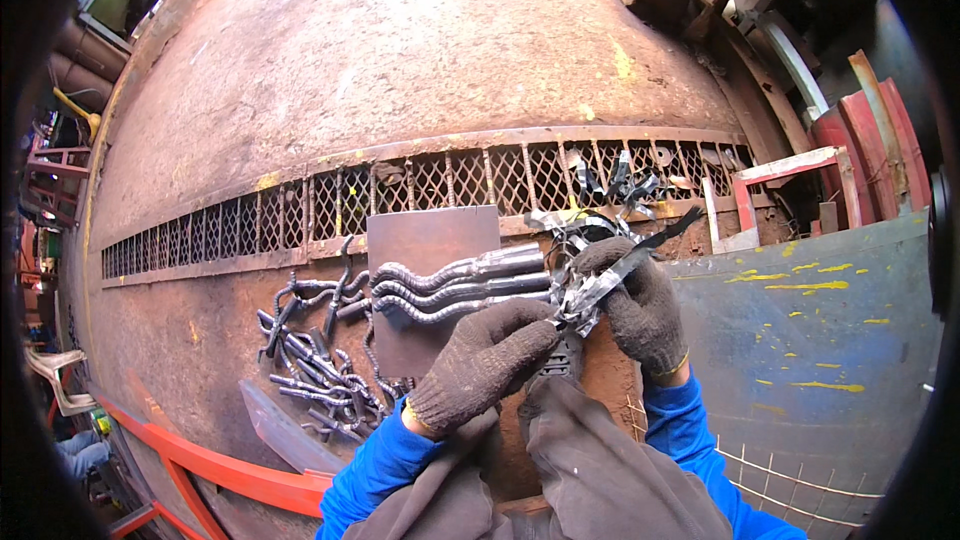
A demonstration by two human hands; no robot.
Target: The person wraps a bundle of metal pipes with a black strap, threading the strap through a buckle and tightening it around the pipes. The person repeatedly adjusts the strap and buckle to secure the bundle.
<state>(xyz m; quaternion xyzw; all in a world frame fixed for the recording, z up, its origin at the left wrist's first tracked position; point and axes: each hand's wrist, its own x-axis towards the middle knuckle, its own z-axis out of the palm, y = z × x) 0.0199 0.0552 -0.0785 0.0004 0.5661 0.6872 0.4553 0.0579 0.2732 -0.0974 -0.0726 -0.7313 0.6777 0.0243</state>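
Observation:
Both my hands wear dark knit gloves. My left hand (485, 358) pinches the lower end of a silvery-black strip (606, 283), which looks like tape or plastic film. My right hand (645, 312) is closed around the same strip's upper part, and a ragged dark end sticks out beyond it. Just past my hands lies a tangle of similar strips (562, 227). Left of them, several wavy metal tubes (455, 285) rest side by side on a flat brown metal plate (430, 230). Farther left, more bent tubes (320, 380) are heaped loosely on the ground.
Beyond the plate, a long metal floor grating (420, 180) crosses the ground. A blue-grey sheet (800, 320) with yellow marks stands at right, near a red-and-white frame (790, 168). A red metal bar (240, 473) runs along the lower left. Wire mesh (790, 485) lies at lower right.

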